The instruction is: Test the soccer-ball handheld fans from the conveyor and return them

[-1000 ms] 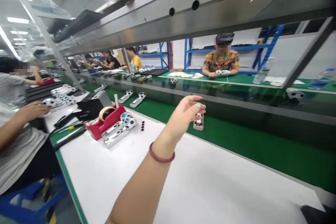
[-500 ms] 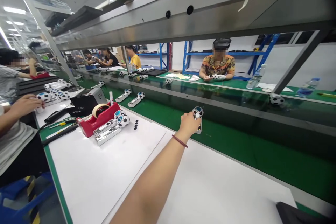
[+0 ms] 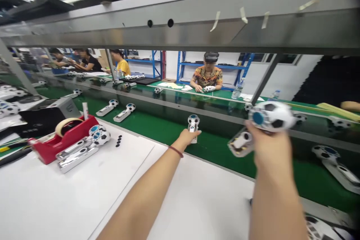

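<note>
My left hand (image 3: pixel 187 137), with a dark red band at the wrist, is closed round the lower part of a football-headed device (image 3: pixel 193 120) over the green belt (image 3: pixel 216 142). On the right my right hand (image 3: pixel 268 142) is raised, somewhat blurred, gripping another football-headed device (image 3: pixel 271 117); its white and silver body (image 3: pixel 241 141) sticks out to the left of the hand. Two similar devices lie on the belt to the left, and one more (image 3: pixel 327 153) lies at the far right. White sheets (image 3: pixel 112 183) cover the bench under my forearms.
At the left stand a red tape dispenser (image 3: pixel 66 138), two devices (image 3: pixel 81 150) beside it and a black box (image 3: pixel 39 120). Several black dots (image 3: pixel 119 141) lie on the white sheet. A metal shelf beam (image 3: pixel 168 30) crosses overhead. Across the belt sits a person (image 3: pixel 208 77).
The view has swung to the right. My right hand has come into view with a device in it. My left hand remains at its device, and more devices show at the right.
</note>
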Action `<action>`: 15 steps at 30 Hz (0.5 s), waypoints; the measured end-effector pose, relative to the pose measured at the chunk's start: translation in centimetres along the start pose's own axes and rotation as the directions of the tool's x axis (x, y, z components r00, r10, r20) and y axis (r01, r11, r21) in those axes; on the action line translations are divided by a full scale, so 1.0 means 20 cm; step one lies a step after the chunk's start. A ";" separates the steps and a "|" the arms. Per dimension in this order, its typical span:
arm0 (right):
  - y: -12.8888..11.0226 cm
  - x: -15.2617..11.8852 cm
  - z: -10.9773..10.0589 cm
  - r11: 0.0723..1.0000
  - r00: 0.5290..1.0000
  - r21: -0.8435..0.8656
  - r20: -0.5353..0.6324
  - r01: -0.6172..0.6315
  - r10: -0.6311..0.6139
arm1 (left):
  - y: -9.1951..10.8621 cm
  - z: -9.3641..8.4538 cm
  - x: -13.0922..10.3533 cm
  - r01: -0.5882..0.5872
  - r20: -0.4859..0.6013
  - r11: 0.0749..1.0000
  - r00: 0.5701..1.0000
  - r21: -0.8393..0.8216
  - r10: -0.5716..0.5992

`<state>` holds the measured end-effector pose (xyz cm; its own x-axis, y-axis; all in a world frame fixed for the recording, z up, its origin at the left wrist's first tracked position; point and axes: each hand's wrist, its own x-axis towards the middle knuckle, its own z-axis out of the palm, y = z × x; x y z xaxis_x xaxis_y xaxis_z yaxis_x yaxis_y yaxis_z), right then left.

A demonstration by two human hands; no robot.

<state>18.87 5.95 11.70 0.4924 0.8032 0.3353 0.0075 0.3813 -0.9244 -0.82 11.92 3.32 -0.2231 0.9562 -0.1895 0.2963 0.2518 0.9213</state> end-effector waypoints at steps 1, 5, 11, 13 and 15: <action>0.04 0.01 0.04 0.995 0.996 0.060 0.025 -0.086 0.085 | 0.00 -0.01 -0.03 -0.025 -0.006 0.998 1.000 -0.054 0.025; 0.21 0.03 0.15 0.749 0.822 0.339 0.215 -0.570 0.528 | 0.03 -0.06 -0.17 -0.144 -0.032 0.956 0.990 -0.254 0.140; 0.39 0.02 0.09 0.515 0.628 0.362 0.395 -0.777 0.671 | 0.11 -0.14 -0.38 -0.218 0.051 0.811 0.955 -0.543 0.291; 0.43 0.01 0.08 0.457 0.556 0.317 0.453 -0.831 0.697 | 0.14 -0.16 -0.43 -0.226 0.069 0.760 0.940 -0.609 0.335; 0.46 -0.01 0.08 0.411 0.510 0.303 0.484 -0.860 0.711 | 0.16 -0.18 -0.45 -0.258 0.057 0.761 0.931 -0.594 0.361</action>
<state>17.38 10.13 3.37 -0.1647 0.9026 -0.3977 -0.6838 -0.3951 -0.6135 -1.12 3.50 9.20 -0.0474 0.9895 0.1363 -0.2689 -0.1441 0.9523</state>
